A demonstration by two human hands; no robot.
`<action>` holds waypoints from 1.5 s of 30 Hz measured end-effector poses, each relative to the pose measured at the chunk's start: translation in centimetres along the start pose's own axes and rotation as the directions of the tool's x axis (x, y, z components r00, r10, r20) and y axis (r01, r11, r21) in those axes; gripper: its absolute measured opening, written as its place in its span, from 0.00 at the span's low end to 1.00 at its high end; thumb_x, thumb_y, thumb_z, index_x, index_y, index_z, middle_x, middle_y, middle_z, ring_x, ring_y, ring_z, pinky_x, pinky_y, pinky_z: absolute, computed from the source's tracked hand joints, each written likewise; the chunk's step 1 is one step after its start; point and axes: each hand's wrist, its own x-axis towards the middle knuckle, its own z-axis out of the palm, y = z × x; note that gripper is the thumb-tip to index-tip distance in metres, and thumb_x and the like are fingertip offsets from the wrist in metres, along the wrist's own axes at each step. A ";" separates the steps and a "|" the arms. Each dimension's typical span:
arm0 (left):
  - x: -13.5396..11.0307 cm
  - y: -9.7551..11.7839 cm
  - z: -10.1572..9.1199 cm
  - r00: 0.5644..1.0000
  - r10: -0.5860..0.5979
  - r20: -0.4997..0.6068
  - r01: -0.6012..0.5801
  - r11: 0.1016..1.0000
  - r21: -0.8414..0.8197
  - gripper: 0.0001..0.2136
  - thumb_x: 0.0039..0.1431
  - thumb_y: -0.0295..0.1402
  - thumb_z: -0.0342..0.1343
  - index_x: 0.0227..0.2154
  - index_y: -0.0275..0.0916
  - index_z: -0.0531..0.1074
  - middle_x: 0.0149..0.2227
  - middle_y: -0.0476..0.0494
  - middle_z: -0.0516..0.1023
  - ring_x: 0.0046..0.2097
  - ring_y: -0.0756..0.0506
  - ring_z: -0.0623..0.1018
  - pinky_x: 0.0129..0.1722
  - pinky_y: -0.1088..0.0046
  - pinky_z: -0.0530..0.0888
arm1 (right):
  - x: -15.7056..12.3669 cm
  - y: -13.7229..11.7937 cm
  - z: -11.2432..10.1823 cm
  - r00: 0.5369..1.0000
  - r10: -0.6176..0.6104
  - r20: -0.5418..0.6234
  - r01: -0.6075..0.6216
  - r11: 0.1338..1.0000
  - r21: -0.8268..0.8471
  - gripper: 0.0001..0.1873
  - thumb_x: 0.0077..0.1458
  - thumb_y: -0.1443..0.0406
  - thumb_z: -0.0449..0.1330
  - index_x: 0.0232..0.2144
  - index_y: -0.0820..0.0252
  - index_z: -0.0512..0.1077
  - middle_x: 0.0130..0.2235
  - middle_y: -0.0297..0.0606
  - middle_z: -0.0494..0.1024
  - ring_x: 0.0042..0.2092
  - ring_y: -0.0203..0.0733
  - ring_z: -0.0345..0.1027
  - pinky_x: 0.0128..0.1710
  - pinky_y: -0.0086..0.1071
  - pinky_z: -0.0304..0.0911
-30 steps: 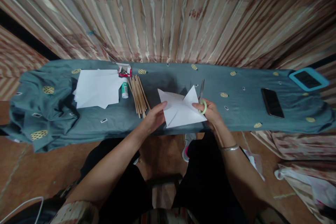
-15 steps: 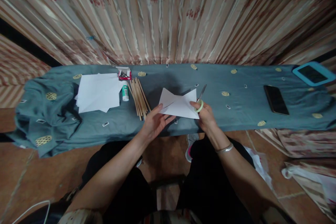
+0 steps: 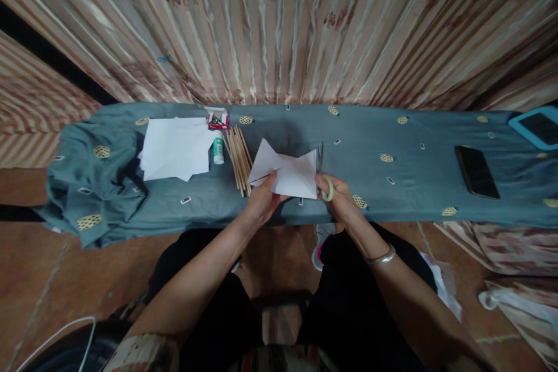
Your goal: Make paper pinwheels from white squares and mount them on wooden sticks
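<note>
My left hand (image 3: 262,201) pinches the lower left part of a white folded paper sheet (image 3: 288,173), held just above the blue-grey cloth of the table (image 3: 392,186). My right hand (image 3: 337,197) is closed on a pair of scissors with pale green handles (image 3: 323,177); its blades point away from me along the sheet's right edge. Both hands hover over the table's near edge, with a silver bangle on my right wrist.
A stack of white paper (image 3: 176,147), a glue stick (image 3: 218,151), a small red box (image 3: 218,120) and a bundle of wooden sticks (image 3: 239,158) lie to the left. A black phone (image 3: 476,171) and a blue-cased tablet (image 3: 537,127) lie at the right. Striped curtains hang behind.
The sheet has turned and shifted left, my left hand now gripping its left part. The scissors have swung from slanting right to pointing straight away beside the sheet.
</note>
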 end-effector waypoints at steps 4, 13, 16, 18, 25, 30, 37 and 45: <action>0.9 1.9 -0.5 0.993 0.108 0.037 -0.107 0.994 -0.015 0.13 0.58 0.31 0.59 0.46 0.38 0.71 0.42 0.43 0.79 0.44 0.44 0.79 0.49 0.59 0.77 | -1.4 -1.1 -1.8 0.981 0.071 0.183 -0.054 0.994 -0.098 0.28 0.48 0.41 0.61 0.36 0.58 0.74 0.29 0.36 0.78 0.29 0.38 0.67 0.28 0.31 0.59; 1.0 4.5 -0.3 0.973 0.211 0.091 -0.209 0.977 -0.031 0.11 0.58 0.32 0.59 0.44 0.36 0.72 0.41 0.42 0.81 0.48 0.42 0.79 0.50 0.63 0.76 | -3.3 -2.3 -3.6 0.759 0.139 0.636 -0.020 0.982 -0.190 0.34 0.52 0.40 0.56 0.45 0.62 0.73 0.36 0.44 0.80 0.35 0.43 0.69 0.38 0.35 0.63; 0.8 4.2 -0.2 0.971 0.213 0.111 -0.213 0.977 -0.009 0.14 0.55 0.33 0.61 0.45 0.37 0.71 0.42 0.42 0.81 0.48 0.42 0.79 0.49 0.63 0.77 | -3.1 -2.1 -3.2 0.746 0.133 0.653 -0.009 0.982 -0.190 0.34 0.52 0.40 0.56 0.45 0.63 0.73 0.37 0.45 0.79 0.34 0.42 0.69 0.38 0.35 0.63; 0.8 4.0 -0.3 0.971 0.210 0.111 -0.212 0.977 0.002 0.15 0.55 0.34 0.62 0.44 0.37 0.71 0.41 0.42 0.81 0.47 0.42 0.79 0.49 0.63 0.77 | -3.1 -2.2 -2.9 0.754 0.128 0.645 -0.008 0.983 -0.185 0.35 0.52 0.39 0.56 0.45 0.64 0.73 0.36 0.45 0.79 0.34 0.41 0.69 0.37 0.35 0.64; 0.8 3.5 -0.3 0.966 0.245 0.080 -0.245 0.969 -0.005 0.13 0.56 0.32 0.61 0.45 0.39 0.71 0.40 0.46 0.80 0.44 0.45 0.79 0.47 0.65 0.77 | -3.1 -2.4 -2.3 0.780 0.126 0.612 0.001 0.979 -0.203 0.34 0.51 0.39 0.57 0.43 0.62 0.75 0.32 0.42 0.79 0.31 0.39 0.70 0.34 0.33 0.64; 0.6 3.3 -0.2 0.969 0.236 0.071 -0.237 0.972 0.006 0.16 0.56 0.33 0.62 0.47 0.40 0.70 0.41 0.45 0.80 0.44 0.45 0.79 0.46 0.66 0.77 | -3.0 -2.3 -2.0 0.785 0.104 0.610 0.027 0.979 -0.201 0.33 0.53 0.40 0.57 0.42 0.64 0.74 0.30 0.41 0.79 0.30 0.38 0.69 0.33 0.32 0.63; 0.7 3.1 -0.2 0.967 0.239 0.092 -0.240 0.971 0.002 0.18 0.55 0.33 0.63 0.48 0.39 0.70 0.41 0.46 0.80 0.44 0.45 0.79 0.46 0.67 0.77 | -3.0 -2.1 -1.9 0.795 0.122 0.594 -0.022 0.985 -0.172 0.30 0.52 0.42 0.59 0.40 0.62 0.74 0.30 0.38 0.79 0.29 0.37 0.69 0.32 0.30 0.63; 0.9 2.9 -0.5 0.959 0.246 0.143 -0.245 0.969 -0.024 0.16 0.56 0.32 0.61 0.48 0.38 0.70 0.40 0.45 0.80 0.43 0.45 0.80 0.45 0.67 0.78 | -2.9 -1.9 -2.0 0.793 0.112 0.599 -0.005 0.984 -0.177 0.31 0.54 0.43 0.59 0.42 0.65 0.73 0.30 0.40 0.78 0.29 0.36 0.68 0.31 0.31 0.62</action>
